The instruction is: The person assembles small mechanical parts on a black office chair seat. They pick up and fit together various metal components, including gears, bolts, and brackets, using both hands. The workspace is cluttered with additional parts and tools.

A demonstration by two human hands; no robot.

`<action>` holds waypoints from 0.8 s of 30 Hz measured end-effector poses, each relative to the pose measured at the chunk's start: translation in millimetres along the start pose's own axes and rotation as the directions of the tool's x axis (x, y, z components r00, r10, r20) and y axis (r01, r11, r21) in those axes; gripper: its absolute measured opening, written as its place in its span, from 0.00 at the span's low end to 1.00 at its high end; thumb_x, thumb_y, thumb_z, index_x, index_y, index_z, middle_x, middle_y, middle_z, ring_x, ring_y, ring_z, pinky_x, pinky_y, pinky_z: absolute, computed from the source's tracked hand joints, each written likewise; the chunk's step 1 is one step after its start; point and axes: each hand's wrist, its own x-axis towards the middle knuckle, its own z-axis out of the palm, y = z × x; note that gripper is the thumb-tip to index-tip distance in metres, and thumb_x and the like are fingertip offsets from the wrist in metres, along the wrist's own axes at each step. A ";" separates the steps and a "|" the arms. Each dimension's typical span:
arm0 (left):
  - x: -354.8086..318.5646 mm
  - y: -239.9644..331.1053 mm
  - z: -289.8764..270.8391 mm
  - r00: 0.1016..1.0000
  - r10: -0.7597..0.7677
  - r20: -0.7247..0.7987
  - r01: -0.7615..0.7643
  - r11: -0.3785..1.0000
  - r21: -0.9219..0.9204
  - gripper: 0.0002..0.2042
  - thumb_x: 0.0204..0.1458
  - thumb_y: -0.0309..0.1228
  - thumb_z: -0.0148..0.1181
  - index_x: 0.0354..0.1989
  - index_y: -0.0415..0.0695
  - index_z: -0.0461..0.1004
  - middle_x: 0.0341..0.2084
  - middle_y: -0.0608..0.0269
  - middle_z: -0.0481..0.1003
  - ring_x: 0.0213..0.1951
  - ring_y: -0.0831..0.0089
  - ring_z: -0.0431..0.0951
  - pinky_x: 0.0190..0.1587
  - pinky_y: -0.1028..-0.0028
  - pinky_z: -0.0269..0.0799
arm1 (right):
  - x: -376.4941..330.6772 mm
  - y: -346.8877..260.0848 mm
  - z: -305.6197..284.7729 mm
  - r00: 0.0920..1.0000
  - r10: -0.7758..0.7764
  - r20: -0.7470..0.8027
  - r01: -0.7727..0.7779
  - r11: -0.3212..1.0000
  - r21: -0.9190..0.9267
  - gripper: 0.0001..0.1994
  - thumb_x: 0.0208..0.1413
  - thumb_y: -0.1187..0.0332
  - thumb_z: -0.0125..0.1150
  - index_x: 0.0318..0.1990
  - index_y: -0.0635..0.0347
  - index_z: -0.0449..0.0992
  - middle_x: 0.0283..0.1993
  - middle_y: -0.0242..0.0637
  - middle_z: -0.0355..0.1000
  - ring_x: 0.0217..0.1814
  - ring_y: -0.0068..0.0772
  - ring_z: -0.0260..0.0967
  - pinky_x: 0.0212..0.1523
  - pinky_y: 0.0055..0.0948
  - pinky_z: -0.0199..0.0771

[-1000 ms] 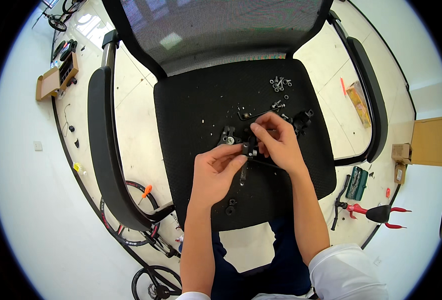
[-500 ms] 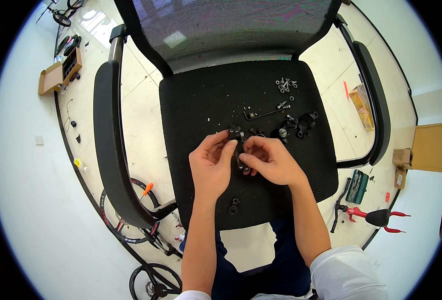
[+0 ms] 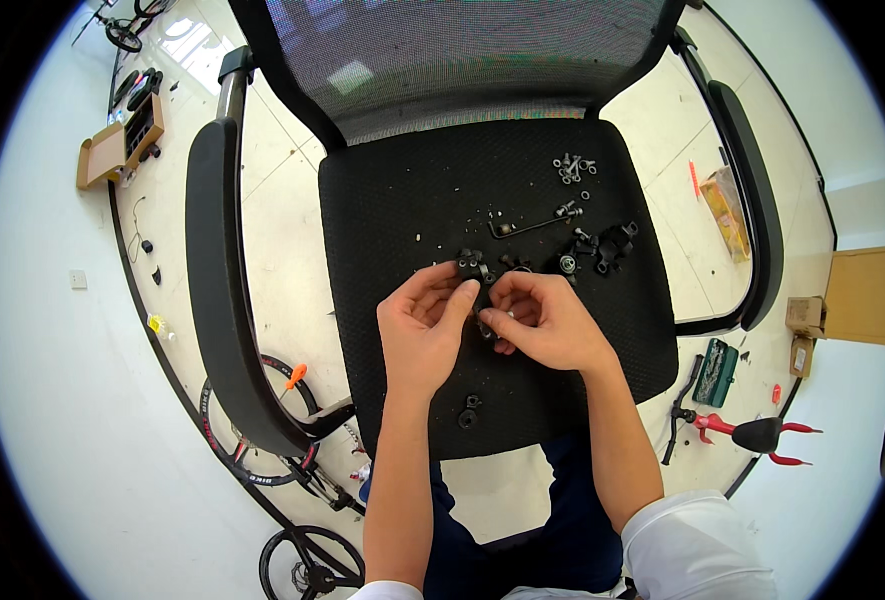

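Together our left hand (image 3: 424,325) and right hand (image 3: 547,325) meet above the chair seat (image 3: 392,210), fingers (image 3: 462,300) pinched on a small black part (image 3: 483,322), mostly hidden between them and hard to identify.

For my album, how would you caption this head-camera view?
Left hand and right hand pinch a small black metal part above a black fabric chair seat strewn with hardware.

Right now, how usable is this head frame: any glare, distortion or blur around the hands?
Head view: strong fisheye, the armrests bow outward and the corners are black. Head view: daylight glare whitens the floor. Head view: left hand and right hand are sharp, but the small dark part between them blends into the black seat.
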 end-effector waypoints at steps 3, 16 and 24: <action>0.5 -1.7 -0.1 1.000 0.002 0.004 -0.003 1.000 0.012 0.11 0.52 0.19 0.62 0.44 0.31 0.76 0.34 0.57 0.79 0.35 0.78 0.79 0.39 0.80 0.75 | 0.0 -1.1 -1.9 1.000 0.021 0.018 -0.021 1.000 0.001 0.07 0.53 0.77 0.63 0.37 0.69 0.71 0.27 0.33 0.72 0.26 0.21 0.74 0.28 0.19 0.77; -0.3 -6.2 -0.7 0.993 -0.109 0.052 0.098 0.978 0.184 0.11 0.54 0.18 0.59 0.45 0.29 0.75 0.34 0.54 0.80 0.36 0.75 0.80 0.40 0.79 0.76 | -4.6 -9.1 -10.2 0.964 -0.264 -0.020 0.262 0.962 -0.072 0.11 0.40 0.81 0.70 0.35 0.64 0.80 0.33 0.31 0.74 0.35 0.20 0.73 0.34 0.17 0.75; -2.2 -8.7 1.5 0.989 -0.111 0.093 0.099 0.987 0.125 0.12 0.55 0.18 0.57 0.48 0.30 0.73 0.34 0.56 0.79 0.35 0.76 0.80 0.37 0.80 0.75 | 1.4 -2.6 -1.8 0.877 -0.457 -0.149 0.447 0.889 -0.099 0.12 0.41 0.79 0.71 0.37 0.63 0.81 0.37 0.35 0.74 0.38 0.23 0.74 0.35 0.20 0.77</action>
